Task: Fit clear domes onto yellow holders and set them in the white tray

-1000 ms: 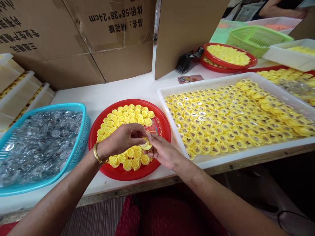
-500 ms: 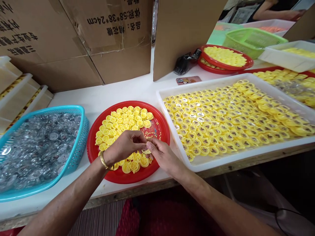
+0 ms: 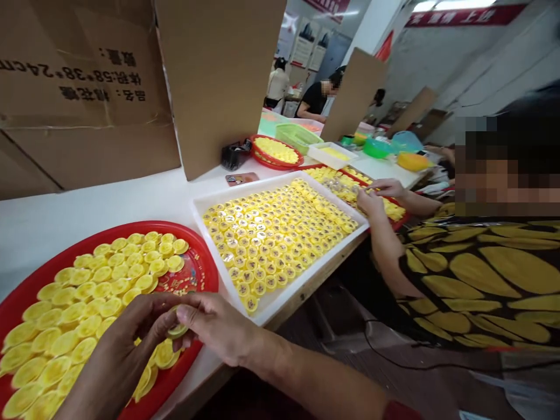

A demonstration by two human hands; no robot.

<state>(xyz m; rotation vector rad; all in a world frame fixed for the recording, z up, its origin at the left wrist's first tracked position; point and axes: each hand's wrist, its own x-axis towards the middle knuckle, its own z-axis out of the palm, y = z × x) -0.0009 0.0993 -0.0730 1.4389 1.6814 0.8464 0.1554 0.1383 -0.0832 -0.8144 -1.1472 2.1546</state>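
Both my hands meet over the near edge of a red round tray that carries several yellow plastic discs. My left hand and my right hand pinch one small yellow disc between their fingertips. To the right lies a white rectangular tray filled with rows of yellow discs that have dark centres.
Cardboard boxes and a cardboard divider stand at the back. A co-worker in a yellow-leaf patterned top sits at my right, hands at another tray. Farther along are a red tray, a black device, baskets and more people.
The view has swung right and up; the blue basket has left the frame and the co-worker has come into sight. My hands still pinch the same disc together.
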